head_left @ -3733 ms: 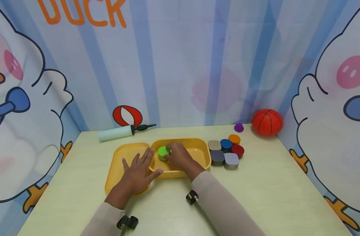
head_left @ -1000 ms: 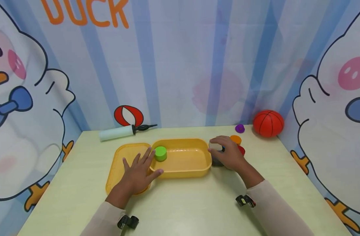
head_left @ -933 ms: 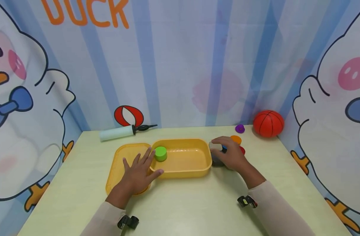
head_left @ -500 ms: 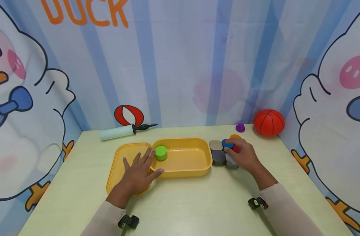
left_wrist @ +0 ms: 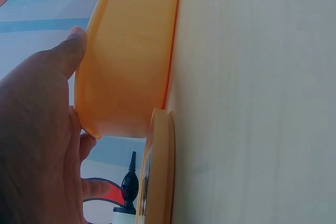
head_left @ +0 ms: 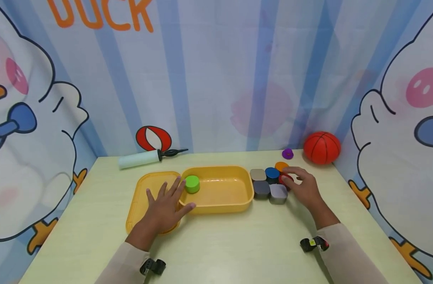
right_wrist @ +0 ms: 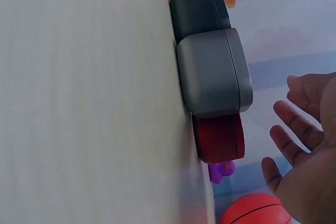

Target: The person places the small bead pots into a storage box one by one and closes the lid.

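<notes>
My left hand [head_left: 165,209] lies with spread fingers over the yellow lid [head_left: 141,201], its fingertips and thumb touching the left rim of the yellow tub [head_left: 225,193]. Inside that tub, at its left end, sits a round green piece [head_left: 192,184]. My right hand [head_left: 306,192] hovers beside the small red box [right_wrist: 216,137], thumb and index finger parted around its top. In the right wrist view the fingers stand apart from the boxes. Clustered with the red one are light grey [head_left: 278,193], dark grey [head_left: 261,190], beige [head_left: 258,174], blue [head_left: 272,174] and orange [head_left: 281,166] boxes.
A pale hand pump [head_left: 140,159] with a black nozzle lies at the back left. Toward the back right are a small purple toy [head_left: 287,154] and a red basketball [head_left: 321,148]. A striped backdrop [head_left: 216,79] closes off the table's rear.
The right hand has let go of the green piece in the tub, then moved right over the boxes to the red one. The left hand has stayed put.
</notes>
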The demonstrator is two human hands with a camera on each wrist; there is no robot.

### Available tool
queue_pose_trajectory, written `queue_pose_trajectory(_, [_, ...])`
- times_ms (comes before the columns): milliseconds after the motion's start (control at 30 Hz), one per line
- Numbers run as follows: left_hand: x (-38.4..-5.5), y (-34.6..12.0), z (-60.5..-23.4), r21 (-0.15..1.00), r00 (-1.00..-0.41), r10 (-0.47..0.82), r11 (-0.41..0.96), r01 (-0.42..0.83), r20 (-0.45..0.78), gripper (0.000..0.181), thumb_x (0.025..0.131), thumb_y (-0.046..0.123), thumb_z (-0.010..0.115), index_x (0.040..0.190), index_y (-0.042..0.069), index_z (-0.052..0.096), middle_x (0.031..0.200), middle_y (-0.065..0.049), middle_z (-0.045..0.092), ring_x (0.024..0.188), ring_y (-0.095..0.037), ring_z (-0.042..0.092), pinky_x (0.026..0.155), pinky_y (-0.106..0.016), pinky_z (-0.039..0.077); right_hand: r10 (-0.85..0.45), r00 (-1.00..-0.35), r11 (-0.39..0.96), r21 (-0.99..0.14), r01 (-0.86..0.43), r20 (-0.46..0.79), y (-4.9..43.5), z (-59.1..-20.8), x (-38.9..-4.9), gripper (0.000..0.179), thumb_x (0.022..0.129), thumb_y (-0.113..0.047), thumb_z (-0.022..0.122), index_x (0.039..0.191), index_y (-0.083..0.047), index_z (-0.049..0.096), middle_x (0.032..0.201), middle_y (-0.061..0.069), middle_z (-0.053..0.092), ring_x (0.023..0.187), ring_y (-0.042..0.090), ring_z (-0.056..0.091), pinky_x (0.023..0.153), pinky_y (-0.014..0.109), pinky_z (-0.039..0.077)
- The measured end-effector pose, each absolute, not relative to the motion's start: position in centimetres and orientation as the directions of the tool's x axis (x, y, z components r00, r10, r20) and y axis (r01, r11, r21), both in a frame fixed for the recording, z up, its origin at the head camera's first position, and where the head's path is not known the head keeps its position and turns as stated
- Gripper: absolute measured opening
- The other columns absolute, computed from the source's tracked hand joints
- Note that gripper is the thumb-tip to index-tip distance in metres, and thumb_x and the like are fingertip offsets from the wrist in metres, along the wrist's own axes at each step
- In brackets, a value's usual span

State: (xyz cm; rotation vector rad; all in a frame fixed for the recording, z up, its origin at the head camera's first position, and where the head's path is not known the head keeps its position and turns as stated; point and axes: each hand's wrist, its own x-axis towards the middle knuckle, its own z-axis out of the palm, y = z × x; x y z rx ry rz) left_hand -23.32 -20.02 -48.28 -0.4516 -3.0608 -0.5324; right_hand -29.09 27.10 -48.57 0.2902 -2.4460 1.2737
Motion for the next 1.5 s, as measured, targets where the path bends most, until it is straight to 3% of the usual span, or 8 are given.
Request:
queue_pose_trajectory(233, [-23.3, -20.1, -48.4, 0.333, -0.959, 0.282, 0.900, 0.280, 0.045, 0.094, 0.106, 0.076, 0.046, 0.178, 0.024, 0.016, 0.187, -0.002, 0.009, 0.168, -0.055, 0.012, 0.118, -0.093, -0.012, 0.052, -0.923, 0.562, -0.775, -0.289, 0.382, 28.4, -49.9, -29.4, 0.029, 0.107, -0.014, 0.072, 0.133, -0.002, 0.075, 0.143, 0.022, 0.070, 0.119, -0.009, 0.052, 0.104, 0.047, 0.050])
queue_pose_trajectory(367, [-23.4, -20.1, -48.5, 0.327, -0.959, 0.277, 0.903, 0.278, 0.050, 0.094, 0.106, 0.077, 0.046, 0.178, 0.024, 0.017, 0.187, -0.002, 0.009, 0.169, -0.054, 0.012, 0.118, -0.092, -0.011, 0.057, -0.941, 0.549, -0.798, -0.249, 0.333, 29.0, -50.4, -29.5, 0.033, 0.108, -0.016, 0.071, 0.138, -0.002, 0.073, 0.149, 0.020, 0.067, 0.117, -0.019, 0.045, 0.103, 0.029, 0.051])
queue_pose_trajectory(500, [-23.4, -20.0, -48.4, 0.332, -0.960, 0.277, 0.901, 0.278, 0.051, 0.094, 0.105, 0.077, 0.046, 0.178, 0.024, 0.017, 0.187, -0.002, 0.010, 0.169, -0.054, 0.013, 0.118, -0.092, -0.012, 0.067, -0.958, 0.523, -0.827, -0.204, 0.279, 29.5, -50.7, -29.7, 0.037, 0.108, -0.017, 0.071, 0.142, -0.002, 0.070, 0.154, 0.020, 0.063, 0.128, -0.002, 0.054, 0.093, 0.003, 0.046])
queue_pose_trajectory(667, [-23.3, -20.0, -48.2, 0.347, -0.960, 0.277, 0.896, 0.276, 0.048, 0.094, 0.106, 0.076, 0.047, 0.177, 0.023, 0.017, 0.187, -0.002, 0.008, 0.168, -0.055, 0.012, 0.118, -0.092, -0.013, 0.061, -0.981, 0.488, -0.863, -0.132, 0.185, 29.7, -50.6, -29.8, 0.043, 0.109, -0.017, 0.069, 0.148, -0.001, 0.065, 0.160, 0.022, 0.056, 0.146, 0.036, 0.054, 0.089, -0.002, 0.041])
queue_pose_trajectory(1100, [-23.3, -19.9, -48.3, 0.351, -0.961, 0.270, 0.896, 0.272, 0.056, 0.094, 0.105, 0.076, 0.047, 0.177, 0.023, 0.018, 0.187, -0.002, 0.010, 0.168, -0.055, 0.013, 0.119, -0.091, -0.014, 0.007, -0.992, 0.486, -0.867, -0.110, 0.130, 29.9, -51.2, -30.0, 0.049, 0.106, -0.015, 0.073, 0.152, -0.003, 0.063, 0.162, 0.023, 0.056, 0.148, 0.042, 0.051, 0.090, -0.001, 0.042])
queue_pose_trajectory(1267, [-23.3, -20.0, -48.3, 0.354, -0.962, 0.268, 0.896, 0.268, 0.052, 0.094, 0.105, 0.076, 0.047, 0.177, 0.023, 0.018, 0.187, -0.002, 0.010, 0.168, -0.055, 0.014, 0.118, -0.091, -0.015, -0.020, -0.992, 0.518, -0.847, -0.116, 0.124, 29.9, -51.4, -30.0, 0.050, 0.106, -0.016, 0.073, 0.154, -0.005, 0.063, 0.164, 0.022, 0.054, 0.151, 0.042, 0.049, 0.102, 0.010, 0.047])
queue_pose_trajectory(1367, [-23.4, -20.0, -48.4, 0.352, -0.962, 0.268, 0.896, 0.270, 0.055, 0.094, 0.105, 0.077, 0.047, 0.177, 0.023, 0.018, 0.187, -0.002, 0.010, 0.168, -0.055, 0.014, 0.118, -0.091, -0.014, -0.026, -0.992, 0.529, -0.841, -0.115, 0.120, 30.0, -51.5, -30.1, 0.049, 0.106, -0.015, 0.073, 0.153, -0.006, 0.064, 0.165, 0.021, 0.054, 0.154, 0.043, 0.048, 0.117, 0.036, 0.053])
queue_pose_trajectory(1500, [-23.4, -19.9, -48.5, 0.347, -0.961, 0.268, 0.897, 0.272, 0.061, 0.094, 0.105, 0.077, 0.046, 0.177, 0.024, 0.019, 0.187, -0.001, 0.010, 0.168, -0.055, 0.015, 0.118, -0.091, -0.014, -0.035, -0.992, 0.534, -0.837, -0.119, 0.119, 30.1, -51.6, -30.2, 0.047, 0.105, -0.010, 0.072, 0.151, -0.004, 0.065, 0.165, 0.022, 0.053, 0.156, 0.046, 0.044, 0.124, 0.064, 0.045])
